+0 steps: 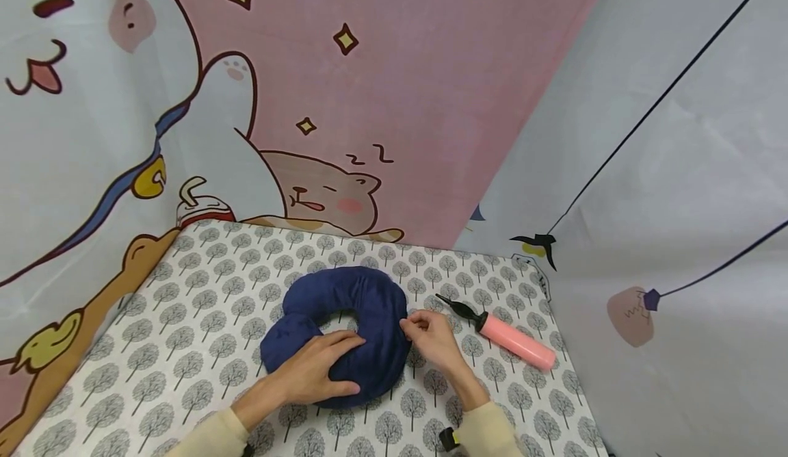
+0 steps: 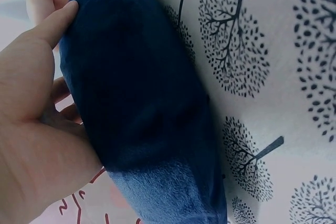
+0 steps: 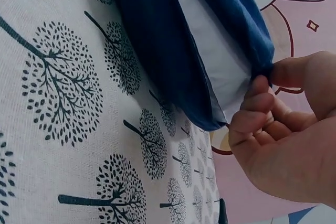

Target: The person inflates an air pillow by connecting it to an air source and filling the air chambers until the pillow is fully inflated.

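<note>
A navy U-shaped neck pillow (image 1: 382,313) lies on the table. My left hand (image 1: 314,368) rests on its near left part, fingers spread across the top and thumb toward the near side. In the left wrist view that hand (image 2: 37,103) lies along the plush side of the pillow (image 2: 136,72). At the pillow's right edge, my right hand (image 1: 434,337) pinches the fabric between thumb and fingers. The right wrist view shows a long slit in the cover there, with white inner material (image 3: 215,51) exposed beside the pinching right hand (image 3: 283,135).
A pink hand pump (image 1: 517,342) with a black nozzle lies to the right of the pillow. The tabletop cloth (image 1: 203,368) has a grey tree print. Cartoon-printed curtains (image 1: 462,101) rise behind the table and along both sides.
</note>
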Motion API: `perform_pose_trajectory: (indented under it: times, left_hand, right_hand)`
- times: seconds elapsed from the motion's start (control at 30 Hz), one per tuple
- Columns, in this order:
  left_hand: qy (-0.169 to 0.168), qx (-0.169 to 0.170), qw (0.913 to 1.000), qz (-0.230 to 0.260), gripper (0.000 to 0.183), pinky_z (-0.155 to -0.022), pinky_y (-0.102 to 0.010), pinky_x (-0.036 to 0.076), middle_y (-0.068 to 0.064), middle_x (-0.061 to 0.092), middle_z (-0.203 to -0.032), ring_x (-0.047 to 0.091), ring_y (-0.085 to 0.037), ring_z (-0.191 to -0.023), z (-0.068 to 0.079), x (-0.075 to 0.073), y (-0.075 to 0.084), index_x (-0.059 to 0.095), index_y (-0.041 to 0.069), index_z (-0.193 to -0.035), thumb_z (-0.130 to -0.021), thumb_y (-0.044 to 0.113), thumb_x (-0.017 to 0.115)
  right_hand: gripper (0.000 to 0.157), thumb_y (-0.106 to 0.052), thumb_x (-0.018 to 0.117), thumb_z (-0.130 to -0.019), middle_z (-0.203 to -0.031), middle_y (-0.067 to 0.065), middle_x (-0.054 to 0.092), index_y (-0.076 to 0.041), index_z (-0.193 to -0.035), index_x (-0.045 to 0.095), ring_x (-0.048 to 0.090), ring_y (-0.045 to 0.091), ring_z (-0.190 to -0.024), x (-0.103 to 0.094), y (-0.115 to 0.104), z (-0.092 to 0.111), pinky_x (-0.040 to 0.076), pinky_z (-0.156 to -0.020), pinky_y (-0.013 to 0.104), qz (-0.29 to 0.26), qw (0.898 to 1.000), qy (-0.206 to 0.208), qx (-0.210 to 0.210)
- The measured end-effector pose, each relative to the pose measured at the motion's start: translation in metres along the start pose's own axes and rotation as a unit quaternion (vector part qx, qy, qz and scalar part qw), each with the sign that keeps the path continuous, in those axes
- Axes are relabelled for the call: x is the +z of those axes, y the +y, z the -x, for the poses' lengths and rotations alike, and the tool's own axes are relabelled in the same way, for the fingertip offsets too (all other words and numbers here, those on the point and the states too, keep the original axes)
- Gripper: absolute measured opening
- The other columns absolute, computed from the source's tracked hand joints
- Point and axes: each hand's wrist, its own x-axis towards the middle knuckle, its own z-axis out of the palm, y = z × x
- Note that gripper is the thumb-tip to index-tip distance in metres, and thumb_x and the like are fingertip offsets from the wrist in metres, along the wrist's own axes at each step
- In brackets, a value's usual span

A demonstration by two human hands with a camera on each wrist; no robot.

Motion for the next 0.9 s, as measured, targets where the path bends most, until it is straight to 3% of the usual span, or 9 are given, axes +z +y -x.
perform_pose_trajectory:
  times: [0.3, 0.5, 0.6, 0.9]
  left_hand:
    - [0.0, -0.003, 1.0, 0.007, 0.077, -0.113, -0.064, 0.056, -0.014, 0.064, -0.162, 0.068, -0.037, -0.142, 0.001, 0.0, 0.001, 0.062, 0.014, -0.161, -0.1, 0.056, 0.085]
    - [0.003, 0.0, 1.0, -0.002, 0.078, -0.113, -0.065, 0.056, -0.015, 0.064, -0.161, 0.068, -0.037, -0.142, 0.002, 0.001, 0.002, 0.062, 0.014, -0.161, -0.099, 0.055, 0.086]
    - [0.01, 0.009, 0.9997, -0.019, 0.08, -0.112, -0.064, 0.057, -0.015, 0.065, -0.16, 0.069, -0.037, -0.139, 0.003, 0.002, 0.003, 0.063, 0.013, -0.16, -0.097, 0.057, 0.088]
    - [0.02, 0.004, 0.996, -0.087, 0.098, -0.109, -0.063, 0.058, -0.013, 0.065, -0.158, 0.07, -0.035, -0.137, 0.0, 0.007, 0.007, 0.063, 0.017, -0.159, -0.08, 0.063, 0.098]
  right_hand:
    - [0.021, -0.016, 0.084, -0.099, -0.067, -0.005, 0.062, -0.013, -0.08, 0.076, 0.054, 0.009, -0.058, -0.007, -0.001, 0.002, 0.044, -0.057, 0.024, 0.099, 0.992, 0.073, -0.022]
    - [0.023, -0.015, 0.083, -0.101, -0.065, -0.006, 0.064, -0.015, -0.079, 0.074, 0.053, 0.005, -0.054, -0.006, 0.006, 0.003, 0.045, -0.056, 0.024, 0.156, 0.986, 0.048, -0.043]
    - [0.023, -0.021, 0.083, -0.102, -0.068, -0.005, 0.065, -0.016, -0.082, 0.075, 0.053, 0.006, -0.056, -0.007, 0.008, 0.004, 0.045, -0.056, 0.024, 0.15, 0.987, 0.042, -0.045]
    - [0.018, -0.027, 0.084, -0.104, -0.077, -0.002, 0.074, -0.017, -0.089, 0.081, 0.064, 0.007, -0.066, -0.025, 0.011, 0.001, 0.052, -0.065, 0.024, 0.149, 0.982, 0.091, -0.065]
